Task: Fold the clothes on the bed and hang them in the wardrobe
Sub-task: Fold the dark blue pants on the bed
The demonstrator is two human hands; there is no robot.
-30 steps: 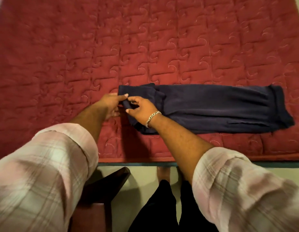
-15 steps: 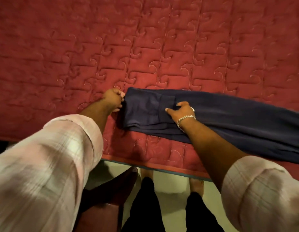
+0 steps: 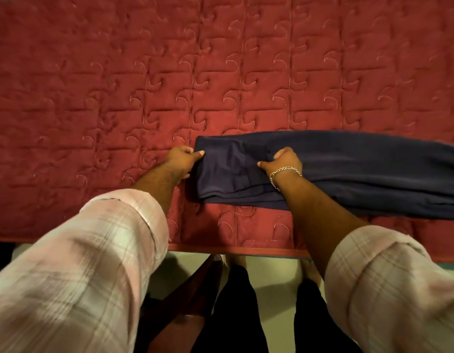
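Note:
A pair of dark navy trousers (image 3: 348, 171) lies folded lengthwise on the red quilted bed (image 3: 220, 72), running from the middle out past the right edge of the view. My left hand (image 3: 183, 159) pinches the left end of the trousers, thumb on top of the cloth. About a hand's width to the right, my right hand (image 3: 281, 161), with a silver chain bracelet at the wrist, grips the fabric with curled fingers. The far right end of the trousers is out of view.
The bed's near edge (image 3: 246, 250) runs across the lower middle. Below it are a pale floor (image 3: 271, 289), my bare feet and dark trouser legs, and a dark brown wooden piece of furniture (image 3: 190, 301) beside my left leg.
My right hand moved from the left end of the trousers to a spot further right on them. My left hand kept hold of the left end. The view shifted left.

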